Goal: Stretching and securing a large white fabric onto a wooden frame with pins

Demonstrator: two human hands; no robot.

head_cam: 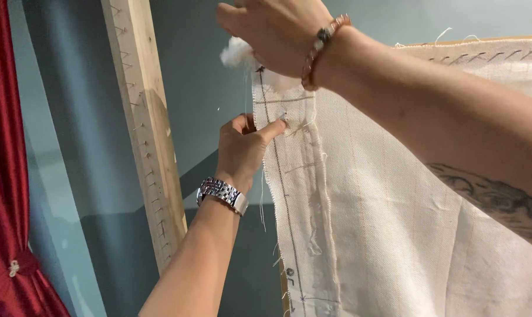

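Cloth [395, 223], cream, coarse open weave, hangs on a frame and fills the area right of and below both hands. Its frayed left edge [272, 194] runs down just right of the left wrist, loose threads hanging off it. A dark drawn line follows that edge down, with small marks near the bottom.

Left hand [242, 149] reaches up from below, fingers curled. Thumb and forefinger are pinched together on the cloth edge just below the top corner; fingertip [279, 124] presses flat against the weave. Metal link watch [222, 195] on that wrist.

Right hand [274, 32] comes in from the right, directly above the left hand, close but not touching it. Fingers are closed on the cloth's top corner; exact grip is hidden behind the back of the hand. White fluffy tuft [236, 53] sticks out at its left side, at the fingers. Cannot tell whether it is separate from the cloth. Reddish bead bracelet [320, 50] on that wrist, dark tattoo further down the forearm.

Wooden bar [145, 129] stands tilted left of both hands, well apart, with rows of small nails along it. Top rail of the frame [483, 41] runs right from behind the right forearm; cloth is hooked along it. Red curtain [4, 176] far left of the hands.
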